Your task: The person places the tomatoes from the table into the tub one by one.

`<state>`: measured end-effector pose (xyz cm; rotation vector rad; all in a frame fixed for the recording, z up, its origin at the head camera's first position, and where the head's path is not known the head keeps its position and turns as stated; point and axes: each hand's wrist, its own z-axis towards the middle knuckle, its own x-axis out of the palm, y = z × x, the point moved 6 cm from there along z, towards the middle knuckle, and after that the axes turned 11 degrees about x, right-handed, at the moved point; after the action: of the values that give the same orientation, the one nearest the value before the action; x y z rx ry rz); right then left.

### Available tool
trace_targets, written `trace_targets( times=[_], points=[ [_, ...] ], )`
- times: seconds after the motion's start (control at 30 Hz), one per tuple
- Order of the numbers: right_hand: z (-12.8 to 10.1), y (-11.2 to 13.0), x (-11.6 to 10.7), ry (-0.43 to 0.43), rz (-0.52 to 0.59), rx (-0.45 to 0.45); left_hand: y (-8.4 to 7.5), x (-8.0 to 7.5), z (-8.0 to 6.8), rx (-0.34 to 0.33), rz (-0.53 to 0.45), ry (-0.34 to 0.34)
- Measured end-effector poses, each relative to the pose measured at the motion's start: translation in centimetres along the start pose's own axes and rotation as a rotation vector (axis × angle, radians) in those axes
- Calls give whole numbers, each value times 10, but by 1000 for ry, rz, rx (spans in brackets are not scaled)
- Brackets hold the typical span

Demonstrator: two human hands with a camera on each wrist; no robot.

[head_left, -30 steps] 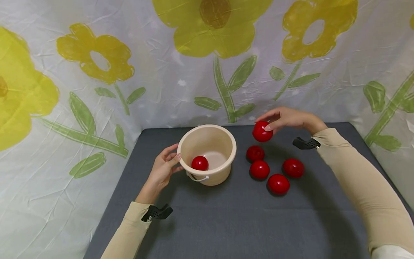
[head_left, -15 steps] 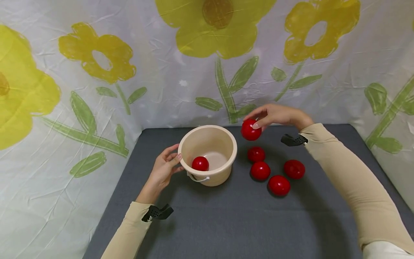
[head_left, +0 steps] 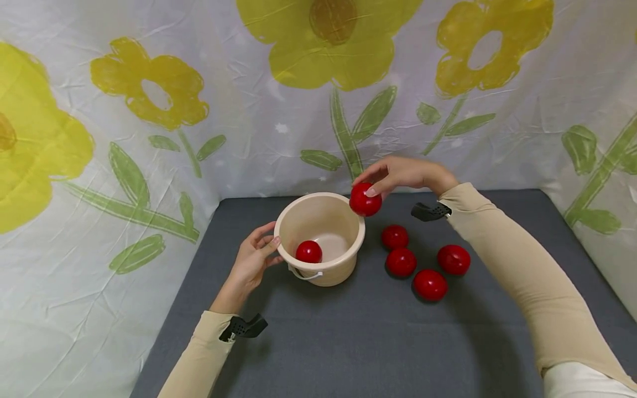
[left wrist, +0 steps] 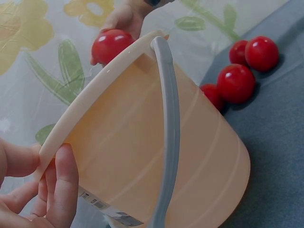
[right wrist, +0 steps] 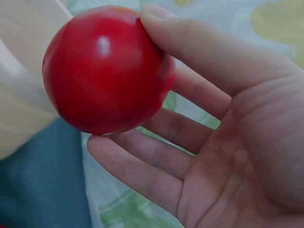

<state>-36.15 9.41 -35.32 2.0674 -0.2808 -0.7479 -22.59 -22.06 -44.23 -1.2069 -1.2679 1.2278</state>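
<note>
A cream plastic bucket [head_left: 338,271] stands on the table, its grey handle [left wrist: 170,128] hanging down the side. My left hand [head_left: 249,262] pinches the rim between thumb and fingers at the bucket's left. Inside, on the bottom, lies one shiny red ball [head_left: 308,252]. With thumb and fingertips my right hand [head_left: 405,172] grips another red ball [right wrist: 107,71], raised at the far right side of the rim, which it overlaps in the head view. The right wrist view shows the thumb on one side of this ball and the fingers along the other.
Several more red balls [head_left: 401,262] lie in a loose group on the grey tablecloth [head_left: 378,342], right of the bucket. Behind the table hangs a white cloth [head_left: 249,138] with yellow flowers. Each wrist wears a black camera strap [head_left: 243,326].
My right hand has carried its red ball leftward, from above the group of balls to the bucket's rim. The left hand and the bucket have stayed in place.
</note>
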Motion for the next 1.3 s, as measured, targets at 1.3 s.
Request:
trace_targets(
  times=[1.3],
  points=[
    [85, 55, 73, 265, -97, -9, -2, -1, -2, -5, -6, 0]
  ],
)
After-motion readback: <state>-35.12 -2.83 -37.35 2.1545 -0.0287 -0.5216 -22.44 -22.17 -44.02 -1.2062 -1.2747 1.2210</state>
